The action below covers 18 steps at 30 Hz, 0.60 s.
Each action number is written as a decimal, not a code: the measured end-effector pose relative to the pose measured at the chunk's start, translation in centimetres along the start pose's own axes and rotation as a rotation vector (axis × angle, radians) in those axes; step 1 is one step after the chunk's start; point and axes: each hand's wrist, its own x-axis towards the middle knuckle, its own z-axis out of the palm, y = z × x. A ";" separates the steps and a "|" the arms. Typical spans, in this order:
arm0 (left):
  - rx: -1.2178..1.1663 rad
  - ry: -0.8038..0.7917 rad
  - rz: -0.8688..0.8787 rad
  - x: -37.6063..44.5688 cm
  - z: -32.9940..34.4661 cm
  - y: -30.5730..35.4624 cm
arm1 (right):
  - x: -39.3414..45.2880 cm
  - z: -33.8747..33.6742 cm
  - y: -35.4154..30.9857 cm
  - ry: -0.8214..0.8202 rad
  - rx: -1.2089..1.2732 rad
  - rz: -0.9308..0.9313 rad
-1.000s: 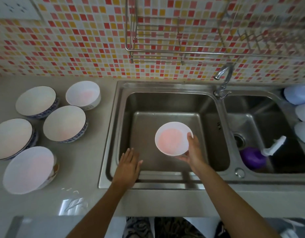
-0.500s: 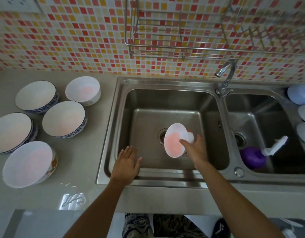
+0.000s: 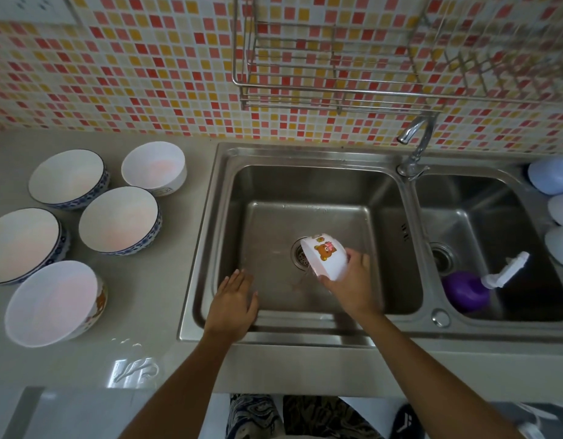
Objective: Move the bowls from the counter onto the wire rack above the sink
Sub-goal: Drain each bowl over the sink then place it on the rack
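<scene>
The small bear bowl (image 3: 325, 255) has turned from tilted to nearly upside down over the sink (image 3: 388, 331), probably for draining, the right hand (image 3: 350, 288) gripping it, the left hand (image 3: 232, 307) lying open, five bowls waiting on the left surface (image 3: 166, 312).

Wall tiles (image 3: 147, 74): small mosaic squares, red, pink, yellow, orange & white, mixed at random. Counter (image 3: 166, 312) plain pale grey-beige. Sink (image 3: 305, 191) bare steel grey, as are tap (image 3: 416, 137) & wire rack (image 3: 337, 93). Bowl over the drain (image 3: 326, 255): white w/ brown cartoon bear print, pink & yellow bits. On the left, three bowls (image 3: 120, 221) white inside w/ dark rim line & blue-white patterned outside. Far small bowl (image 3: 153, 167) plain white w/ faint print low on its side. Near-left bowl (image 3: 52, 302) white, brown-orange print on its side. Right basin: purple bottle (image 3: 465, 291) w/ white pump. Far right: one pale blue rounded item (image 3: 551, 175), two whitish ones near it.
</scene>
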 end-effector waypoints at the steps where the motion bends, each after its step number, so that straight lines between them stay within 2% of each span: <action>1: 0.000 0.000 -0.001 0.0 0.0 -0.1 | -0.2 0.2 0.1 -0.005 -0.033 -0.040; 7: -0.002 -0.003 -0.013 0.1 0.3 -0.2 | -1.1 0.6 1.6 0.004 -0.417 -0.399; 11: 0.000 0.012 -0.016 0.1 0.4 -0.3 | -1.3 0.4 2.5 0.082 -0.586 -0.591; 15: 0.004 0.016 -0.008 0.0 0.5 -0.4 | -1.4 0.0 2.6 0.085 -0.595 -0.615; 18: -0.008 0.015 0.005 -0.1 0.5 -0.4 | -1.9 -0.5 1.8 0.066 -0.414 -0.456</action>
